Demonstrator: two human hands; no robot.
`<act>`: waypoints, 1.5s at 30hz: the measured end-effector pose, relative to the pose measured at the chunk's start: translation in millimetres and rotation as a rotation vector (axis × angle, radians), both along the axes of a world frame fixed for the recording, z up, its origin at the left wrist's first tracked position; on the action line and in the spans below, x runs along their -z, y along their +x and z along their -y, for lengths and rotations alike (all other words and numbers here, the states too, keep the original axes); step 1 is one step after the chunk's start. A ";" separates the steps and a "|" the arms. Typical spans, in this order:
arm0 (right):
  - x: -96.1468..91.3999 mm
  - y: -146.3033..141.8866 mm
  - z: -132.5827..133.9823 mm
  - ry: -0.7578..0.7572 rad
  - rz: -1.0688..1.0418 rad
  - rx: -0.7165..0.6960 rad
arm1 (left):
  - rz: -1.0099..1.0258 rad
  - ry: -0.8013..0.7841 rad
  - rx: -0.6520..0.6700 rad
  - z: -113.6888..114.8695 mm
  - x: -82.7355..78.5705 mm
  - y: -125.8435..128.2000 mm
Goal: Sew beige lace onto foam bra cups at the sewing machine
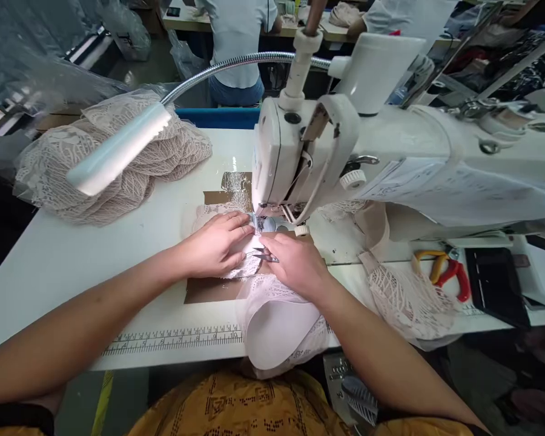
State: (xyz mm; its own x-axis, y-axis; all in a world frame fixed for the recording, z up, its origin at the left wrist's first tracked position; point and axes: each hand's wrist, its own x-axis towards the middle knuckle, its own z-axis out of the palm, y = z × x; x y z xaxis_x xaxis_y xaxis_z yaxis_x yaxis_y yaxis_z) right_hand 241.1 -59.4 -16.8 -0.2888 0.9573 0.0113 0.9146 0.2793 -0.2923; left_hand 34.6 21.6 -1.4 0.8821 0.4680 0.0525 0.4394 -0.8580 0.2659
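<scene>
My left hand (214,245) lies with its fingers stretched over pale lace fabric (243,266), just left of the presser foot (260,224). On the other side, my right hand (295,260) has its thumb and forefinger at the fabric close to the needle area. Small thread snips (267,257) stick out from under its curled fingers, blades pointing left. A smooth white moulded cup (279,333) with lace edging hangs from the work over the table's front edge. The sewing machine (272,157) stands over the fabric; the needle tip is too small to make out.
A pile of beige lace (163,163) lies at the back left under a lamp (118,148). To the right are lace pieces (404,290), red-and-yellow handled pliers (454,278) and a black tray (495,284). A ruler strip (177,340) runs along the front edge. People sit behind.
</scene>
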 end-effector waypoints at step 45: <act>-0.1 -7.9 -1.4 -0.048 0.080 0.097 | 0.118 0.180 0.072 -11.6 21.7 -0.4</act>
